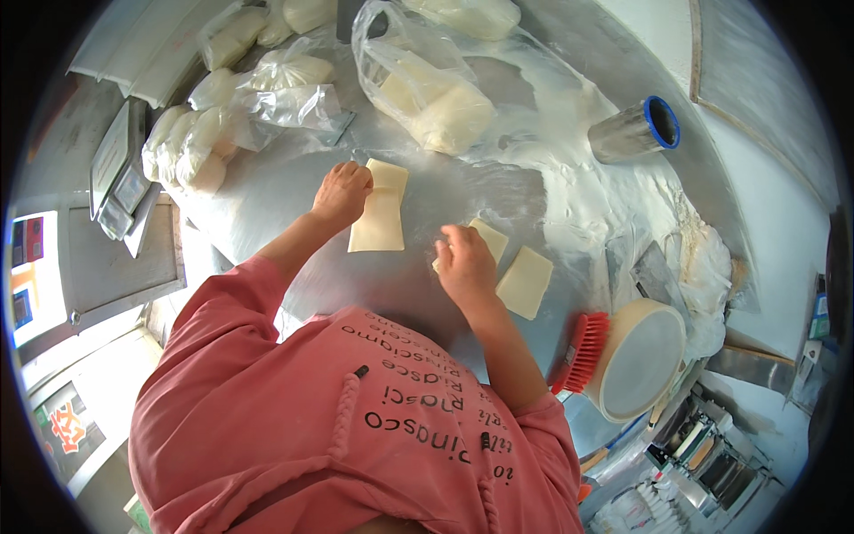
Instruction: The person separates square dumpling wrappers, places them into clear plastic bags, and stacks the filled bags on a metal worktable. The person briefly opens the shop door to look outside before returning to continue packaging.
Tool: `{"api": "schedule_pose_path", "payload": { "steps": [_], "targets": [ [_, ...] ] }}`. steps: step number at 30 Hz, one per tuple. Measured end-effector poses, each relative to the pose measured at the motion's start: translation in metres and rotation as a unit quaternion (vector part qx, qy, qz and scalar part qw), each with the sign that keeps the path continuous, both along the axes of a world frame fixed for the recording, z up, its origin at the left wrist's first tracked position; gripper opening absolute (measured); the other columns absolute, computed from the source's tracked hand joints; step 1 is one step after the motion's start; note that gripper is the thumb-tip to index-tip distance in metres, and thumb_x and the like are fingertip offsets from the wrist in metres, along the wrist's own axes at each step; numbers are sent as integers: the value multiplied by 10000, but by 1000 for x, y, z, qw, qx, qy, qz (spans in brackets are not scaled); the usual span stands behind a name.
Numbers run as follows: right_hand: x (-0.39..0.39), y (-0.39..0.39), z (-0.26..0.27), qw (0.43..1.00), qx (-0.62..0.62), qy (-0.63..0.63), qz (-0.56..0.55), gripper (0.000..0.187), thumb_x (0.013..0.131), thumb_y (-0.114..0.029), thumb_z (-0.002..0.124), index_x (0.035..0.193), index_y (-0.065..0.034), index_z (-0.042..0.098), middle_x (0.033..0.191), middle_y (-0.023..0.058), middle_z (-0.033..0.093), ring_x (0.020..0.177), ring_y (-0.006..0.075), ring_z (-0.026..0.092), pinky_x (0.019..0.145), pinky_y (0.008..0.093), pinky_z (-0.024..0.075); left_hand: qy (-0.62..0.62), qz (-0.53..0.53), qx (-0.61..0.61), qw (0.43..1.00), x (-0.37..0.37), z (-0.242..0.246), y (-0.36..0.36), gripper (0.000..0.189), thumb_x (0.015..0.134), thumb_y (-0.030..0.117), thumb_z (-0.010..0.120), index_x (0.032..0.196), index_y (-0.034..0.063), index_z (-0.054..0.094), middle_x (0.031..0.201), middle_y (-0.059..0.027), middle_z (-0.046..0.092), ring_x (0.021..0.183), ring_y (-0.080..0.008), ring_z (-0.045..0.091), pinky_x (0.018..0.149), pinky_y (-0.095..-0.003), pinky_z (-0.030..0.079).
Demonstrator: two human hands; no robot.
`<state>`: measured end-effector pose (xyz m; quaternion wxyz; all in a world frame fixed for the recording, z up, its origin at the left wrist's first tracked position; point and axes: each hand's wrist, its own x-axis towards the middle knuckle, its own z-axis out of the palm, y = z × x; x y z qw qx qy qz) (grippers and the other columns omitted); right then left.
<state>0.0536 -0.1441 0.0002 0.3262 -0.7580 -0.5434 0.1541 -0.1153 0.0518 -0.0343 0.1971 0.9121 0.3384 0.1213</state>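
Flat pale dough sheets [377, 223] lie lengthwise on the metal tabletop, one at a slight angle to another at their far end. My left hand [342, 193] is at their upper left edge with its fingers curled; whether it pinches the dough is hidden. To the right, my right hand [465, 263] is over a second dough piece [490, 238], covering much of it. Its fingers are loosely bent, the thumb apart, and nothing shows between them. Beside that hand lies another rectangular dough stack [525, 282].
Dough in a clear plastic bag [440, 107] sits ahead, with several bagged dough lumps [193, 147] at left near a scale [120, 173]. White flour [587, 200] spreads at right, near a blue-rimmed metal cylinder [620, 137], a red brush [582, 352] and a round sieve [640, 360].
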Motion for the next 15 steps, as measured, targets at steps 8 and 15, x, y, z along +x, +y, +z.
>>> {"api": "schedule_pose_path", "payload": {
  "steps": [8, 15],
  "targets": [
    [24, 44, -24, 994, 110, 4, 6, 104, 757, -55, 649, 843, -65, 593, 858, 134, 559, 815, 348, 524, 720, 443, 427, -86, -201, -69, 973, 73, 56, -33, 170, 803, 68, 636, 943, 27, 547, 852, -141, 614, 797, -337, 600, 676, -415, 489],
    [147, 13, -65, 976, -23, -95, -196, 66, 774, -51, 633, 818, -23, 593, 867, 184, 583, 813, 366, 550, 721, 452, 448, -156, -101, -112, 976, 98, 62, -53, 376, 781, 78, 668, 1132, 56, 537, 1069, -152, 588, 1012, -358, 554, 872, -424, 462]
  ]
}}
